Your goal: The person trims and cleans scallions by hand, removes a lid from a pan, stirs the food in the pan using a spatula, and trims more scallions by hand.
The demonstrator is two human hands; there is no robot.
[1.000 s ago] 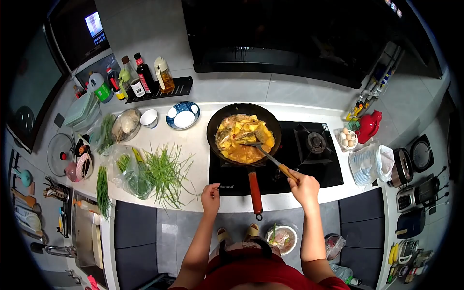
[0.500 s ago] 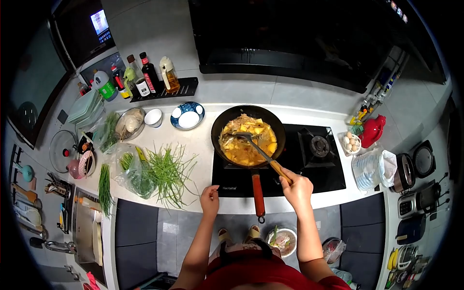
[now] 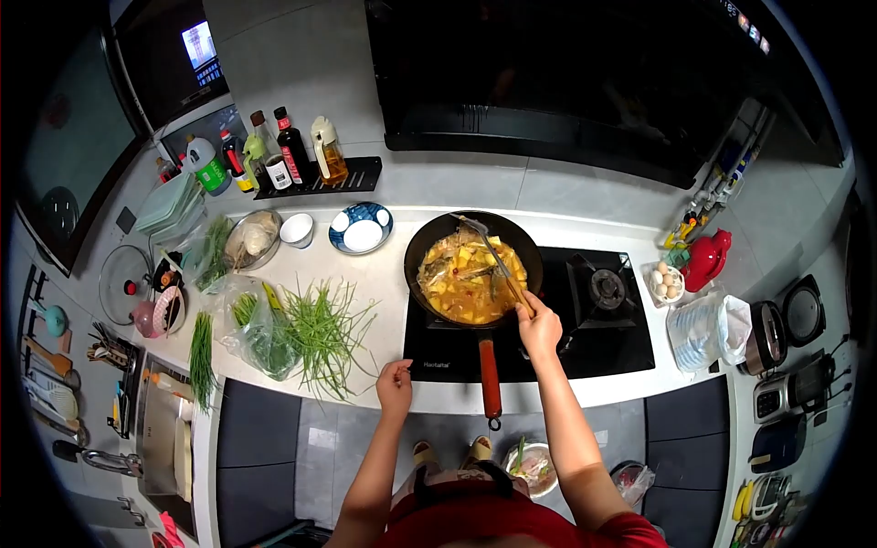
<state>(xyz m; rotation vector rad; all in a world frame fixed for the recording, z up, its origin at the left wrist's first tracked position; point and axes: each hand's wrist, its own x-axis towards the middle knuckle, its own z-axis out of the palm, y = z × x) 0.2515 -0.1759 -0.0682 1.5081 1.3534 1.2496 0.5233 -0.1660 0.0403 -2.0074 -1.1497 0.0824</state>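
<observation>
My right hand (image 3: 540,327) is closed round the wooden handle of a spatula (image 3: 499,259), whose head lies at the far rim of the pan. The black pan (image 3: 417,236) sits on the left burner, its red handle (image 3: 491,374) toward me. Chunky yellow-orange food in sauce (image 3: 470,283) fills its bottom. My left hand (image 3: 395,384) rests by the counter's front edge, left of the pan handle, fingers curled; whether anything is in them is too small to tell. Long green stalks (image 3: 327,333) lie to its left.
On the counter stand a blue patterned plate (image 3: 362,228), a white bowl (image 3: 297,230) and a metal bowl (image 3: 252,239). Bottles line a black rack (image 3: 352,175). To the right are a second burner (image 3: 607,288), eggs (image 3: 666,281) and a red kettle (image 3: 706,258). A bin (image 3: 532,468) stands below.
The spatula head has moved from the middle of the food to the pan's far rim. My right hand has shifted left and away from me. My left hand stays near the counter edge.
</observation>
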